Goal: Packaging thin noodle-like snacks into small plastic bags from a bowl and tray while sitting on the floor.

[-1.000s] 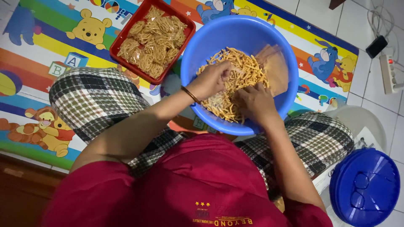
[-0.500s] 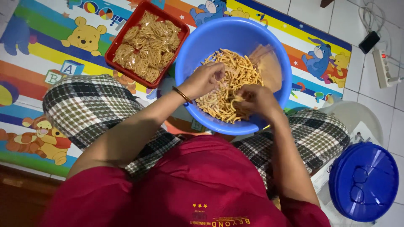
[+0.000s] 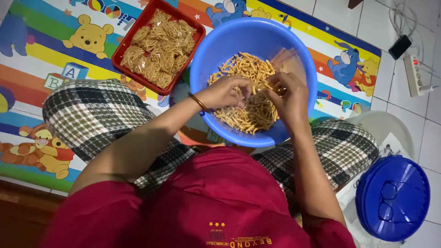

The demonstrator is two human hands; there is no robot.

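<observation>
Both the left hand [image 3: 225, 92] and right hand [image 3: 285, 94] pinched thin golden fried snack sticks [image 3: 248, 98] over the round blue plastic basin [image 3: 294, 50], still well filled, while small clear-wrapped packets [image 3: 158, 46] already crowded the square red plastic tray [image 3: 120, 54] beside it.

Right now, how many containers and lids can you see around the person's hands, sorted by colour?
Blue: 2, the basin of snack sticks under both hands, and the round lid.
Red: 1, the tray of bundled sticks.
White: 1, the bucket.
Total: 4.
</observation>
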